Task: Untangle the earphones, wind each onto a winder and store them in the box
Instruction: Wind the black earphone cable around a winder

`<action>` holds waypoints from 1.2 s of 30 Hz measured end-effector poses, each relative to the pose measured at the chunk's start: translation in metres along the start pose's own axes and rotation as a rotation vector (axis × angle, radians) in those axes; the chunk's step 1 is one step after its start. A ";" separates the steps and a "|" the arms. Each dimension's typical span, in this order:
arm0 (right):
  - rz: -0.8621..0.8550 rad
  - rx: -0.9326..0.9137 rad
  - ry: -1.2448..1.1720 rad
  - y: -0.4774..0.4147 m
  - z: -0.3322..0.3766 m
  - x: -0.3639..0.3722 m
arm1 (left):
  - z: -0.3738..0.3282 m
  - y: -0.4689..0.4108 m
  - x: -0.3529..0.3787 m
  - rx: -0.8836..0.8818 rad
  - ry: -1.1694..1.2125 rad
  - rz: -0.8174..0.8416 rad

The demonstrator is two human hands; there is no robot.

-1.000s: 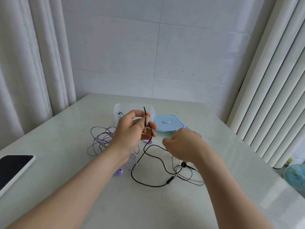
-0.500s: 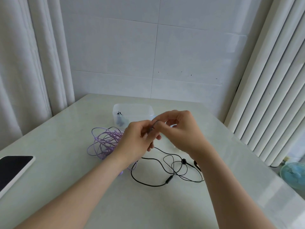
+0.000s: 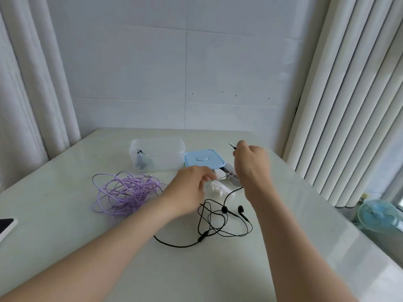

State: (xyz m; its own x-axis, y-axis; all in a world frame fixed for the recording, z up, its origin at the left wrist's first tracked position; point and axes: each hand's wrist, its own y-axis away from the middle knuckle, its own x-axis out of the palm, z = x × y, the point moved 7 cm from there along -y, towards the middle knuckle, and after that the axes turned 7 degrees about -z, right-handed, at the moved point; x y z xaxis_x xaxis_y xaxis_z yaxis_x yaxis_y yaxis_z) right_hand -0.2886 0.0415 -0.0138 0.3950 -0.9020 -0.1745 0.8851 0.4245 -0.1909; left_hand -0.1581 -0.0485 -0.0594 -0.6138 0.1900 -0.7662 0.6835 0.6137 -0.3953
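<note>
Right of centre, the right hand [image 3: 250, 164] pinches the black earphones [image 3: 218, 223] just below the plug and holds it above the table [image 3: 65, 214]. The rest of the cable lies looped at centre. Beside it the left hand [image 3: 189, 184] curls its fingers over the white winders [image 3: 218, 190] and partly hides them; whether it grips anything cannot be told. The purple earphones [image 3: 124, 192] sit tangled at left, in front of the clear box [image 3: 157, 156] and the blue lid [image 3: 204, 159]. A phone [image 3: 6, 225] lies at the left edge.

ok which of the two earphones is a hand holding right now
The black earphones: the right hand pinches their plug end, up off the table; the purple earphones lie in a tangled heap on it, held by no hand.
</note>
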 end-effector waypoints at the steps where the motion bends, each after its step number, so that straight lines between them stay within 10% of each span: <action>1: 0.000 -0.012 0.039 -0.002 -0.003 0.000 | -0.001 -0.006 0.008 0.030 -0.070 0.042; 13: 0.019 -0.286 0.194 -0.005 -0.002 0.015 | -0.011 -0.010 0.019 0.060 -0.442 0.149; 27: 0.201 -0.770 0.246 0.046 0.022 0.065 | 0.048 0.023 -0.027 -0.416 0.850 -0.149; 36: 0.108 -0.774 0.087 0.058 0.032 0.053 | 0.049 0.018 -0.038 -0.259 1.026 -0.094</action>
State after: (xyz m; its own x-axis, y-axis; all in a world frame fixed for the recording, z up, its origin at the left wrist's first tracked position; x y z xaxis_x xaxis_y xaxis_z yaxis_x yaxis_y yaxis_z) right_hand -0.2085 0.0158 -0.0029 0.4195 -0.8569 -0.2995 0.4073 0.4725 -0.7815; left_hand -0.1032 -0.0816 -0.0626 -0.7821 0.6145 0.1034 0.5850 0.7813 -0.2178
